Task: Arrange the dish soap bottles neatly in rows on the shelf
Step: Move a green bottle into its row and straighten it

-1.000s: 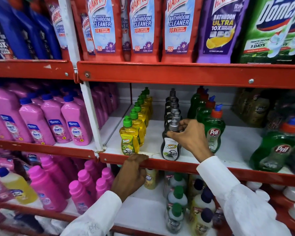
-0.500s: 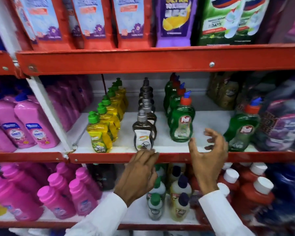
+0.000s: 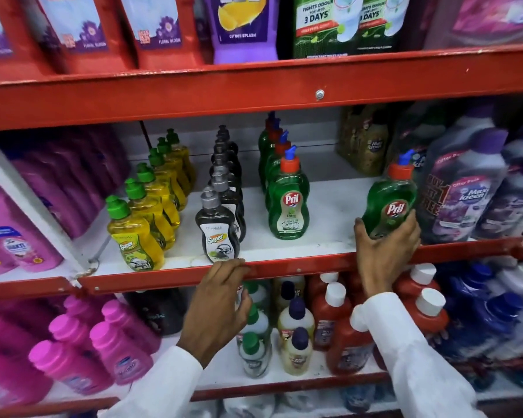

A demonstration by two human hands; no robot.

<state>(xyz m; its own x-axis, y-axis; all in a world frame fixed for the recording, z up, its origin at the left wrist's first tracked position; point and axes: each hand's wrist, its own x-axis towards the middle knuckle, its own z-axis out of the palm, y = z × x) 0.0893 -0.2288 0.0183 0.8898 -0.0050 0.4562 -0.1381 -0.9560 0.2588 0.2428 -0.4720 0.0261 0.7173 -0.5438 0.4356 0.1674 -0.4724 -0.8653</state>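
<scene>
On the white middle shelf (image 3: 329, 206) stand three rows of dish soap: yellow bottles with green caps (image 3: 135, 233), dark bottles with grey caps (image 3: 219, 229), and green Pril bottles with red caps (image 3: 289, 203). A lone green Pril bottle (image 3: 388, 197) leans tilted at the right, apart from its row. My right hand (image 3: 385, 251) grips its base from below. My left hand (image 3: 224, 285) rests with its fingers curled over the red front rail (image 3: 163, 277), just below the dark row.
Large purple bottles (image 3: 465, 191) crowd the shelf right of the tilted bottle; brown pouches (image 3: 366, 146) stand behind. Pink bottles (image 3: 15, 242) fill the left bay past the white upright. Below are small green-capped, cream and red bottles. Cleaner packs fill the shelf above.
My right hand left the front dark bottle, crossed to the right and closed on the lone Pril bottle. The view shifted right. My left hand stayed on the rail.
</scene>
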